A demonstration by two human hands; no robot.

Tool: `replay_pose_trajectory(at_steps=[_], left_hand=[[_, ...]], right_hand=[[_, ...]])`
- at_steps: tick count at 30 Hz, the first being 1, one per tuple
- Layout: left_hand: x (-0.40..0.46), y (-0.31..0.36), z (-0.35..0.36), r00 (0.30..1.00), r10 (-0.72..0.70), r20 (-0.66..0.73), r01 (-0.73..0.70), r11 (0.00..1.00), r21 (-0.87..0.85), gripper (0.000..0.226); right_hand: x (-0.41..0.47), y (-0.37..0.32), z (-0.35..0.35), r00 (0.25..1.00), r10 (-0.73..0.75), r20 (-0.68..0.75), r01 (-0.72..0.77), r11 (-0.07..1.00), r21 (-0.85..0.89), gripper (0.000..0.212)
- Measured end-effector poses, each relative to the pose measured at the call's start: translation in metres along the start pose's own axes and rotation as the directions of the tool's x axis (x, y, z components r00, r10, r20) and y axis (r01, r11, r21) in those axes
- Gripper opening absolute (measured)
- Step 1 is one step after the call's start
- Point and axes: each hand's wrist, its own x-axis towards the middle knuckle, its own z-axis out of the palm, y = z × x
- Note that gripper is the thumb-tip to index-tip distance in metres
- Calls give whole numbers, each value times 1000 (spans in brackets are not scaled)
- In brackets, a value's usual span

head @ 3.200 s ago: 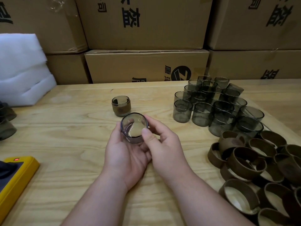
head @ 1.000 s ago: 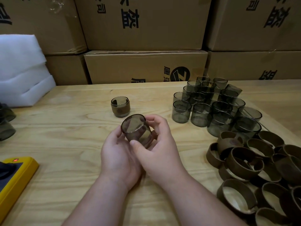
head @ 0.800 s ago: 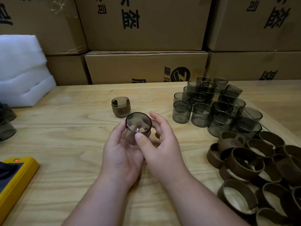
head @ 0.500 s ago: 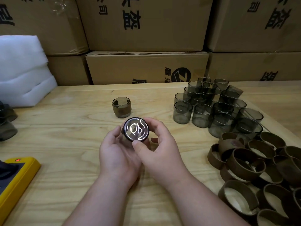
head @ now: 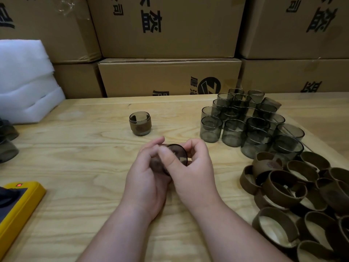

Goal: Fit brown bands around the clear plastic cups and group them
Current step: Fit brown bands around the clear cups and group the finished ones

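Observation:
Both my hands hold one smoky clear cup (head: 178,153) with a brown band on it, tipped on its side just above the table's middle. My left hand (head: 146,178) cups it from the left and below, and my right hand (head: 190,173) grips it with the thumb across its front. One banded cup (head: 140,125) stands upright behind my hands. A cluster of several bare cups (head: 251,125) stands at the right. Several loose brown bands (head: 294,188) lie heaped at the front right.
Cardboard boxes (head: 168,76) wall off the back of the wooden table (head: 75,167). White foam (head: 24,80) sits at the back left, dark cups (head: 7,140) at the left edge, and a yellow device (head: 17,207) at the front left.
The cup has turned in my hands from bottom-up toward me to lying on its side, and my hands have closed more tightly round it, a little lower.

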Motion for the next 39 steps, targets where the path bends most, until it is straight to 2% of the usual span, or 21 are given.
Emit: replay_pose_trajectory(at_steps=[3,7,9,13,17,20,24,27,39], left_hand=[[0,-3,1,1000,12,-8,-11,999,37,25],[0,-1,2,1000,9,15,-9,1000,5,39],[2,-1,1,999,17,48,-17,1000,-7,38],[4,-1,-1,1000,-3,16,3,1000,-16,27],[6,2,-4,999,-39,-25,38,999,-38,39],[9,4,-4,995,-61,-73,55,995,-80,43],[10,8,-2,988,-121,-99,108,986,-124,40],[8,5,-1,985,-155,-72,148,984,-96,58],[8,-3,0,998,-44,-51,41,998,-52,56]], right_hand=[[1,0,-1,998,5,-59,-4,1000,25,59],[4,0,-1,991,38,-131,-31,998,54,32],[7,2,-2,987,52,-150,-39,995,88,26],[8,3,-2,987,70,-143,-54,992,115,19],[6,1,-1,994,62,-89,-51,991,126,20],[3,1,1,1000,5,-17,-4,999,52,8],[-3,-2,4,996,-37,81,39,999,-21,36],[-4,-2,6,990,-27,139,31,999,-31,52],[0,0,3,995,-8,96,2,998,69,37]])
